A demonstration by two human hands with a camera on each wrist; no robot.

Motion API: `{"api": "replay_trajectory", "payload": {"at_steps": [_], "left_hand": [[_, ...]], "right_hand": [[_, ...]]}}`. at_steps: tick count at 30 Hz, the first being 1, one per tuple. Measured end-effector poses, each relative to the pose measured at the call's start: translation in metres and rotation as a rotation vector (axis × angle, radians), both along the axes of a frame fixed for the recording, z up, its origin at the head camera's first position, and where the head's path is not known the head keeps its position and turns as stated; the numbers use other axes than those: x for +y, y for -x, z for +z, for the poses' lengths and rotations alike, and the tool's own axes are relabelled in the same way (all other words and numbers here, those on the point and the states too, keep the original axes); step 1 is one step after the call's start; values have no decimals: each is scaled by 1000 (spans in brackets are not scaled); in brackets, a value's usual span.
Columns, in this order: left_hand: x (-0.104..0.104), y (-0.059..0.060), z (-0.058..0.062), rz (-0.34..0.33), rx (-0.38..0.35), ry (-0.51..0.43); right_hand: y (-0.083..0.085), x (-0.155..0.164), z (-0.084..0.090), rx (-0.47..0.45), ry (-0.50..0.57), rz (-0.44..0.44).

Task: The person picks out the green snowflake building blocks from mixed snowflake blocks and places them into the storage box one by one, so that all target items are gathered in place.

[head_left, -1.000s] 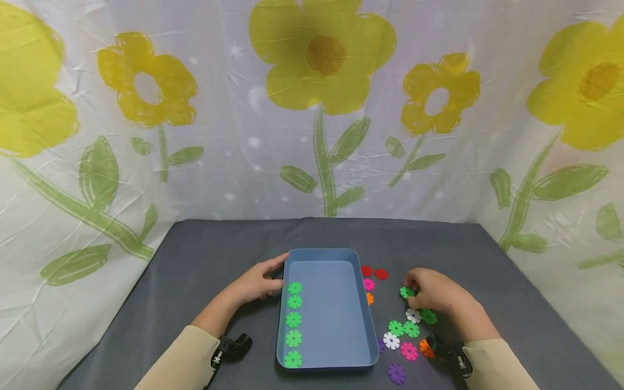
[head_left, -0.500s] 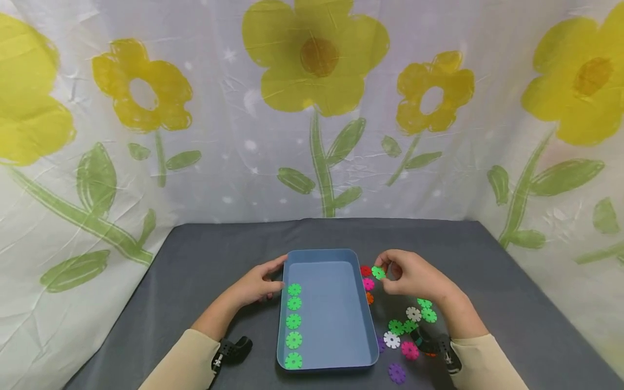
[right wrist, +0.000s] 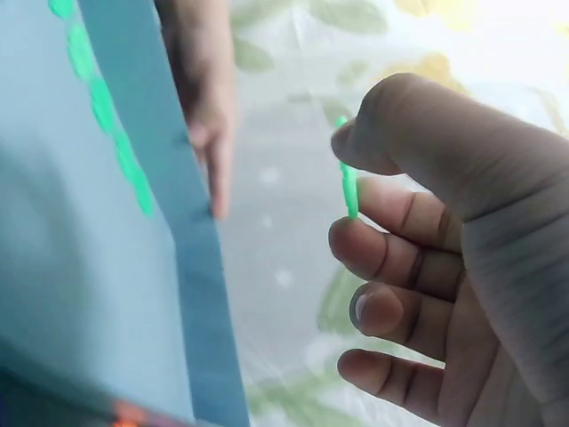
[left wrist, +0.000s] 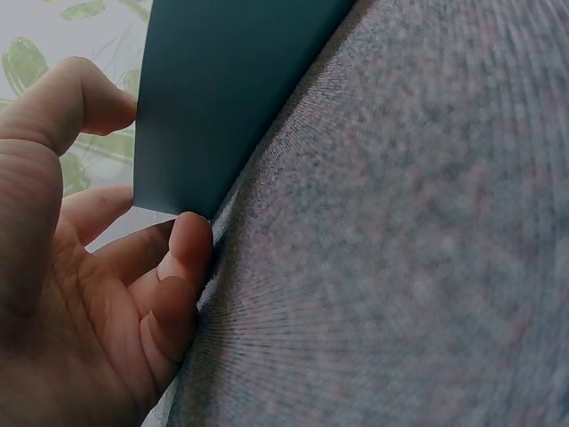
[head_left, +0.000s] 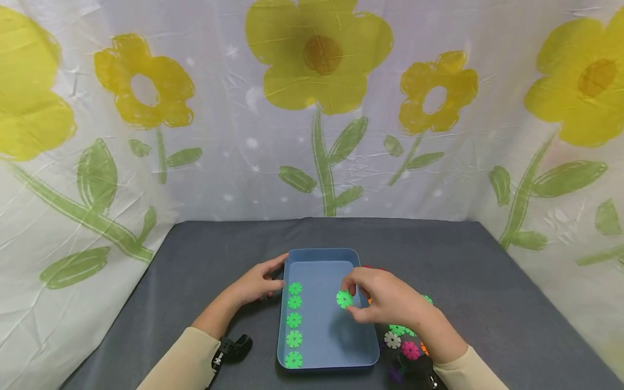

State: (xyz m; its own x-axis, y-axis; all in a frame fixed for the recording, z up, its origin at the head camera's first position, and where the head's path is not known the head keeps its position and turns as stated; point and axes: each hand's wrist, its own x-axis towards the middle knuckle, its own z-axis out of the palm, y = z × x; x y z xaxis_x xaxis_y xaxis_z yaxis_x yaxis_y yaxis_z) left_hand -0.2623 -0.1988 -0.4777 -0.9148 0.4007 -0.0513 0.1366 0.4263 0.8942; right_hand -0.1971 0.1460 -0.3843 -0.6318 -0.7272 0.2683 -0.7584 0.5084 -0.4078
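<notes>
My right hand [head_left: 390, 295] pinches a green notched plastic disc [head_left: 343, 299], like a snowflake building piece, between thumb and fingertips over the right half of a blue tray [head_left: 319, 336]. Seen edge-on in the right wrist view, the held disc [right wrist: 350, 189] stands upright, and the other fingers curl loosely below it. Along the tray's left wall lies a column of several green discs [head_left: 294, 320]. My left hand [head_left: 253, 284] rests at the tray's upper left side. In the left wrist view its thumb and index tip touch the outer wall [left wrist: 213, 107], with the remaining fingers loosely bent.
Right of the tray, loose discs lie on the grey cloth, partly hidden by my right arm: a white disc [head_left: 392, 340], a pink disc [head_left: 410, 350], green discs [head_left: 397, 329] and others. A flowered curtain [head_left: 219, 162] hangs behind the table.
My right hand has carried the green disc from the loose pieces at the right, past the red ones, leftward over the tray. The left hand stays at the tray's side.
</notes>
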Motion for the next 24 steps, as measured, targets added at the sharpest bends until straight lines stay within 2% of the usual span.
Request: {"api": "replay_trajectory", "payload": {"at_steps": [4,11,16,24], "left_hand": [[2,-1,0,-1,-3,-4],[2,-3,0,-3,-4,-4],[1,-2,1,-2,-4,-3],[1,-2,2,5,-4,14]], "right_hand": [[-8,-15,-9,21,-34,81],[-11,-35,-32,-67,-139,131],[-10,-45,-49,-96,-193,189],[-15,-54,-64,-26,-226,269]]}}
